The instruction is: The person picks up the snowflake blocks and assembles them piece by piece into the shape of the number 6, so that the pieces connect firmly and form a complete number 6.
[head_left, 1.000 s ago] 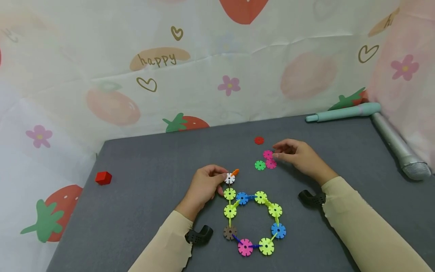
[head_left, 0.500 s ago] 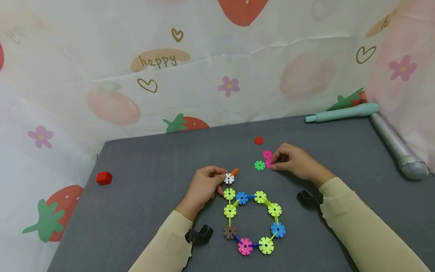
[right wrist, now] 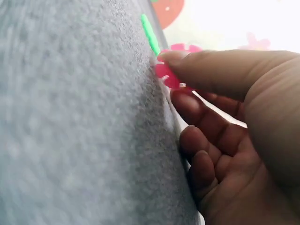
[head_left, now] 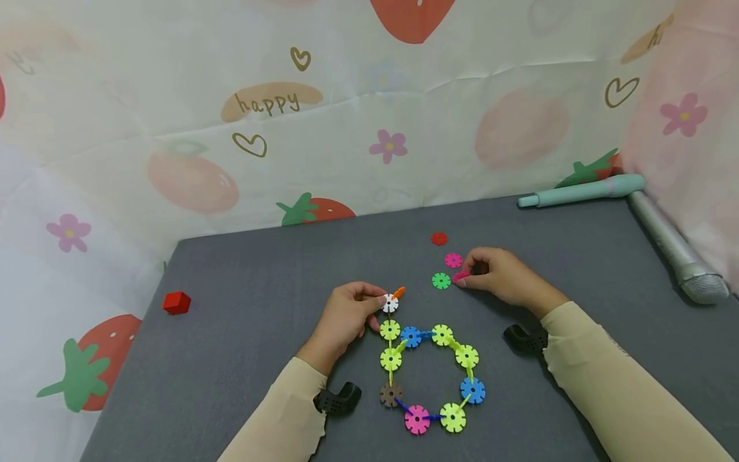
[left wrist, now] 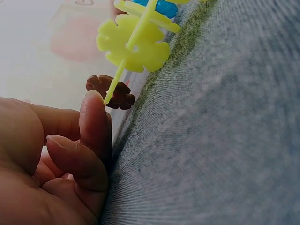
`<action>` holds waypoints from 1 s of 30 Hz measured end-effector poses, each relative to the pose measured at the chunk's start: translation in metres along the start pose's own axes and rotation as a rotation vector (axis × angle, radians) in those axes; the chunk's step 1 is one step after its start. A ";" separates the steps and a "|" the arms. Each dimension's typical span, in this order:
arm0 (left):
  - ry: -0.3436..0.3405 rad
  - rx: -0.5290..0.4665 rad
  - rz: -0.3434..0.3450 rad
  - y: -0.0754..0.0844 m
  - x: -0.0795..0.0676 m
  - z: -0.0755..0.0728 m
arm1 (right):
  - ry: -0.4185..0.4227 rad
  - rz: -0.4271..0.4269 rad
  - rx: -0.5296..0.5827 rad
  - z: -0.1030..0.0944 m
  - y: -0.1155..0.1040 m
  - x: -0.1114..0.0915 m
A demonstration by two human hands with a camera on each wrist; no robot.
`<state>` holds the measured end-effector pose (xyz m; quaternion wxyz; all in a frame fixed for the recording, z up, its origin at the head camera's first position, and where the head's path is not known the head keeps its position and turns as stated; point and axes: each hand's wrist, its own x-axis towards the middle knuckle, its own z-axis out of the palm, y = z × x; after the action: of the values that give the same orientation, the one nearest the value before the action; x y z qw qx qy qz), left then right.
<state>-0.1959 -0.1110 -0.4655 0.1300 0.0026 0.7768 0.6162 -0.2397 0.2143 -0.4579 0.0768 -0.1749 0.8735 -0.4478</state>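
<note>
In the head view my left hand (head_left: 350, 316) pinches a white notched plastic disc (head_left: 390, 303) at the far end of a chain of linked discs. An orange disc (head_left: 399, 292), edge-on, sticks out of the white one. The left wrist view shows a brown disc (left wrist: 123, 100) by my fingertips; the white disc is hidden there. The chain runs into a ring of yellow, blue, pink and brown discs, including a blue disc (head_left: 473, 391). My right hand (head_left: 508, 279) pinches a pink disc (right wrist: 163, 71), tilted up, beside a flat green disc (head_left: 441, 281).
Behind the green disc lie a loose pink disc (head_left: 453, 260) and a red disc (head_left: 439, 239). A red block (head_left: 176, 303) sits at the left on the grey table (head_left: 260, 269). A silver microphone (head_left: 678, 247) and a mint-green pen-like stick (head_left: 583, 192) lie at the back right.
My right hand has moved slightly toward me, from the farther pink disc to the nearer one, and has taken hold of it and tilted it up. The left hand has stayed in place.
</note>
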 end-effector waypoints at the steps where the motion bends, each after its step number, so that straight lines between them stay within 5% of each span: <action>1: -0.001 -0.005 -0.001 0.000 0.000 0.000 | 0.005 -0.006 0.015 0.001 -0.001 0.000; 8: 0.001 -0.026 0.002 -0.001 0.001 -0.001 | 0.044 0.027 0.168 0.007 -0.009 0.003; 16: -0.005 -0.025 -0.010 0.001 0.001 0.001 | -0.048 0.081 0.338 0.026 -0.023 0.005; 30: 0.007 -0.043 0.015 0.000 0.000 0.004 | -0.091 0.171 0.418 0.051 -0.038 0.013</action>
<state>-0.1956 -0.1068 -0.4661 0.1227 0.0033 0.7637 0.6338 -0.2279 0.1505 -0.4574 0.1885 -0.1005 0.7689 -0.6026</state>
